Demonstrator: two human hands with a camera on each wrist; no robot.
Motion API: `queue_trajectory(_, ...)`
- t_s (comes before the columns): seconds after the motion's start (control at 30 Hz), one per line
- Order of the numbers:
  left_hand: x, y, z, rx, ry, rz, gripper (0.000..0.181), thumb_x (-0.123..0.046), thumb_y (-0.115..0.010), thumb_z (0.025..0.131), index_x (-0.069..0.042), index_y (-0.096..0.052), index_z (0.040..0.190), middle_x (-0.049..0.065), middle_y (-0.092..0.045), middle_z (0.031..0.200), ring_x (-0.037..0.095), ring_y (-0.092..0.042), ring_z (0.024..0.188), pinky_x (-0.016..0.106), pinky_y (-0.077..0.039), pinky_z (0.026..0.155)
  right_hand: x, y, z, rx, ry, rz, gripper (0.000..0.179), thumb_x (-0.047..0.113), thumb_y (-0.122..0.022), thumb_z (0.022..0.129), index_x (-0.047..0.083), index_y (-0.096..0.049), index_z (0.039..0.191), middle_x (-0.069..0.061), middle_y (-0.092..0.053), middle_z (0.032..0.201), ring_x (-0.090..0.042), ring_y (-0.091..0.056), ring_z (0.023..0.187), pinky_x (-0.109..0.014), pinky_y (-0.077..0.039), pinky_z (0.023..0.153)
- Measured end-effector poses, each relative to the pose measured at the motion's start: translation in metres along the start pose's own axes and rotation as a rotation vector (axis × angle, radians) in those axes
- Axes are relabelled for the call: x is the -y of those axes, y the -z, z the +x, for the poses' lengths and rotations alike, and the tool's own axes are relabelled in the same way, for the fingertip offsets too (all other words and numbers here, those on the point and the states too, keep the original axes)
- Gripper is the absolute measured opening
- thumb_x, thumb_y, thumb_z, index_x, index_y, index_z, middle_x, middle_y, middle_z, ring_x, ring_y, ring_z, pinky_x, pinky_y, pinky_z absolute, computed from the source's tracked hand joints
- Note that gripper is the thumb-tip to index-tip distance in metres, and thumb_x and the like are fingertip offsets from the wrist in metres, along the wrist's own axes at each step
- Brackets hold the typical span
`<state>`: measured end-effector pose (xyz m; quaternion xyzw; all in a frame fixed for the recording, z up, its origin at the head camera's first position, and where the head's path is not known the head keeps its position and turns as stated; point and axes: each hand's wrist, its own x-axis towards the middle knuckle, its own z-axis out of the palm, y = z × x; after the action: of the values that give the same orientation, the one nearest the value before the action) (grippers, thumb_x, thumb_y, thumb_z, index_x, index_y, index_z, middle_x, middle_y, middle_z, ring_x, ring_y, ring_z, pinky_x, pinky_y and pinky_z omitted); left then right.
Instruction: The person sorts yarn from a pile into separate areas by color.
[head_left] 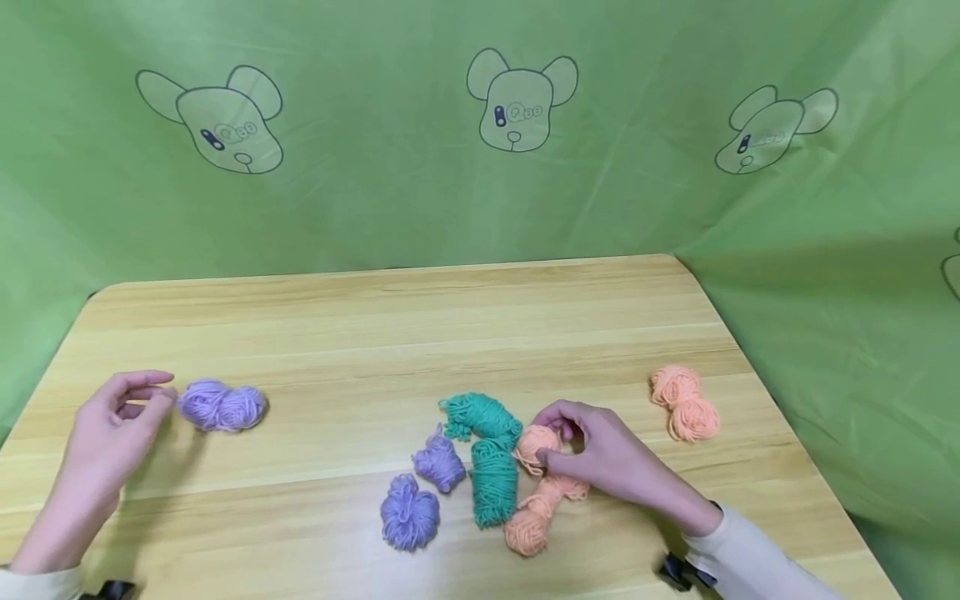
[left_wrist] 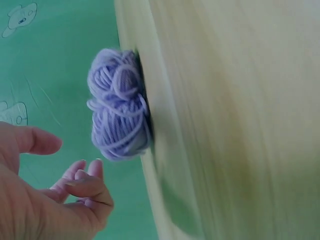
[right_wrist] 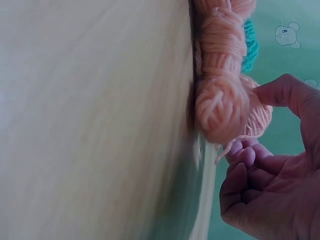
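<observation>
At the table's left, my left hand (head_left: 112,433) is beside a purple yarn skein (head_left: 222,406). The left wrist view shows a gap between its relaxed fingers and that purple skein (left_wrist: 119,107). My right hand (head_left: 600,450) pinches a peach yarn skein (head_left: 537,446) between thumb and fingers, right of the middle group. A second peach skein (head_left: 531,525) lies just in front of it and partly hides it in the right wrist view. Touching this pair are two green skeins, one curved (head_left: 483,417) and one upright in view (head_left: 494,483).
Two small purple skeins (head_left: 439,461) (head_left: 409,512) lie left of the green ones. Another peach skein (head_left: 685,403) rests near the right edge of the wooden table (head_left: 337,333). Green cloth (head_left: 390,192) with bear-head drawings hangs behind and at the sides.
</observation>
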<state>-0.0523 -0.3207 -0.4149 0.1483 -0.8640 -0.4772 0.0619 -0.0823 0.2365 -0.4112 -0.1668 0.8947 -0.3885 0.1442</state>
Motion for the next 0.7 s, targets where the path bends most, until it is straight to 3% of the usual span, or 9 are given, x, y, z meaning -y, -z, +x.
queue_trajectory(0.1, -0.008, -0.003, -0.003, -0.02, -0.034, -0.038, 0.018, -0.014, -0.066, 0.108, -0.023, -0.068, 0.123, -0.023, -0.063, 0.102, 0.004, -0.059, 0.087, 0.018, -0.048, 0.067, -0.001, 0.0, -0.001, -0.015, 0.013, 0.004, 0.035, 0.023, -0.088, 0.087, 0.013, -0.075, 0.117, 0.002, -0.061, 0.088, -0.024, -0.057, 0.083, -0.028, -0.049, 0.069)
queue_trajectory(0.27, -0.018, -0.009, -0.006, -0.012, -0.118, -0.067, 0.018, -0.011, -0.068, 0.107, -0.021, -0.07, 0.123, -0.021, -0.065, 0.104, 0.004, -0.06, 0.086, 0.017, -0.048, 0.066, -0.003, 0.001, -0.001, -0.047, 0.008, 0.01, 0.032, 0.021, -0.087, 0.087, 0.016, -0.075, 0.116, 0.002, -0.061, 0.09, -0.023, -0.057, 0.085, -0.029, -0.05, 0.072)
queue_trajectory(0.7, -0.034, -0.027, -0.011, 0.112, -0.219, -0.085, 0.019, -0.009, -0.068, 0.108, -0.013, -0.069, 0.127, -0.01, -0.072, 0.111, 0.008, -0.065, 0.092, 0.017, -0.054, 0.075, -0.004, 0.01, -0.003, -0.11, 0.019, -0.028, 0.034, 0.016, -0.083, 0.087, 0.016, -0.072, 0.119, 0.003, -0.06, 0.093, -0.024, -0.057, 0.089, -0.034, -0.051, 0.077)
